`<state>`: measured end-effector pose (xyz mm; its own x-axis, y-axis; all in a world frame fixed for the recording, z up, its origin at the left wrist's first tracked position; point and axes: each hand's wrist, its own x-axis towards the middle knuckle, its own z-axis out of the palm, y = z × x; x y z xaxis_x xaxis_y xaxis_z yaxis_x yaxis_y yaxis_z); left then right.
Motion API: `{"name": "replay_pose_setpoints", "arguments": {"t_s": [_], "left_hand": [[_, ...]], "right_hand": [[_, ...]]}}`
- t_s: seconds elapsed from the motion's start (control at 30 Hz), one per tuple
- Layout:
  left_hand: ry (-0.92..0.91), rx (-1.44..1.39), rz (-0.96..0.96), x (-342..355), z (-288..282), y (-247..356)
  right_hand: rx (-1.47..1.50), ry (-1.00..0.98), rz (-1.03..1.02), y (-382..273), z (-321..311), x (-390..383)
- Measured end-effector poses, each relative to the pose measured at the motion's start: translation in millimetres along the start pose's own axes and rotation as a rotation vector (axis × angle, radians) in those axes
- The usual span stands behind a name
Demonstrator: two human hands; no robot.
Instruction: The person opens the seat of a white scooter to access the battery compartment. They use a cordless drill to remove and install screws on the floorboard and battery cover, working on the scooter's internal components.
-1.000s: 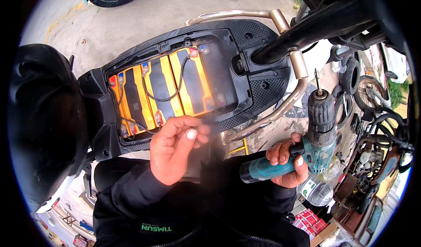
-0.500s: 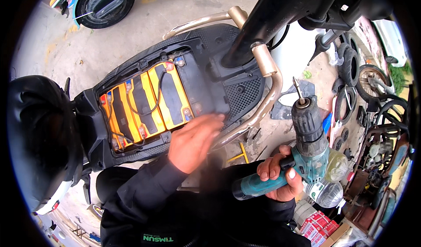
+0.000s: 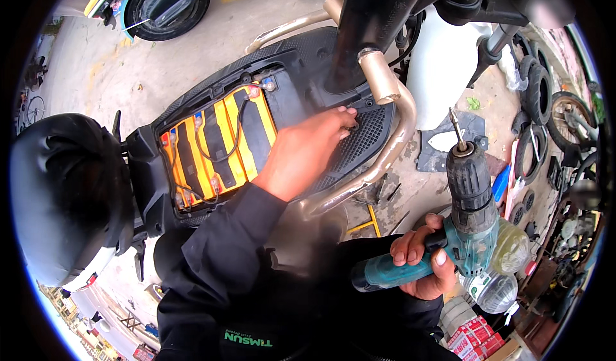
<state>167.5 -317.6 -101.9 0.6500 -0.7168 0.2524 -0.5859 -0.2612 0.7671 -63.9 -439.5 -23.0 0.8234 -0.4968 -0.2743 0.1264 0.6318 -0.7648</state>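
My right hand (image 3: 420, 258) grips a teal-and-black cordless drill (image 3: 471, 223), its thumb and fingers wrapped round the handle. The drill stands nose up, with a screwdriver bit (image 3: 456, 125) in its chuck. My left hand (image 3: 305, 149) reaches over the black scooter footboard (image 3: 301, 43). Its fingers are bent together, the tips at the textured pad (image 3: 369, 140); anything between them is hidden. Left of that hand, several orange-and-black batteries (image 3: 221, 140) sit side by side in the open compartment, joined by black cables. My wrist and sleeve cover their near right corner.
A worn metal guard tube (image 3: 404, 130) curves round the footboard's right side. The black seat (image 3: 67, 194) stands at left, and a thick black column (image 3: 366, 34) rises at the top. Tyres (image 3: 538, 98), plastic bottles (image 3: 497, 290) and red-and-white boxes (image 3: 475, 342) lie at right.
My left hand has moved right and away from me, from beside the batteries to the textured pad. The view has shifted slightly; the drill stays in my right hand.
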Motion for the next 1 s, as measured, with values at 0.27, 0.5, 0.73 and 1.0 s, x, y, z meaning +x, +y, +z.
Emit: {"name": "replay_pose_setpoints", "arguments": {"t_s": [0.27,0.5,0.73,1.0], "left_hand": [[0.058,-0.084,-0.097,-2.1,1.7,-4.5],[0.139,-0.039,-0.092,-1.1,4.7,0.5],[0.017,0.045,-0.145,7.4,-8.3,3.0],[0.058,-0.214,-0.144,4.4,-12.5,-13.9]], "right_hand": [[-0.055,-0.026,0.016,-2.7,0.9,6.0],[-0.097,0.036,-0.056,-4.8,-5.7,7.5],[-0.166,0.063,-0.058,-2.5,-3.9,16.4],[-0.583,0.054,0.008,-30.6,22.1,4.1]]}}
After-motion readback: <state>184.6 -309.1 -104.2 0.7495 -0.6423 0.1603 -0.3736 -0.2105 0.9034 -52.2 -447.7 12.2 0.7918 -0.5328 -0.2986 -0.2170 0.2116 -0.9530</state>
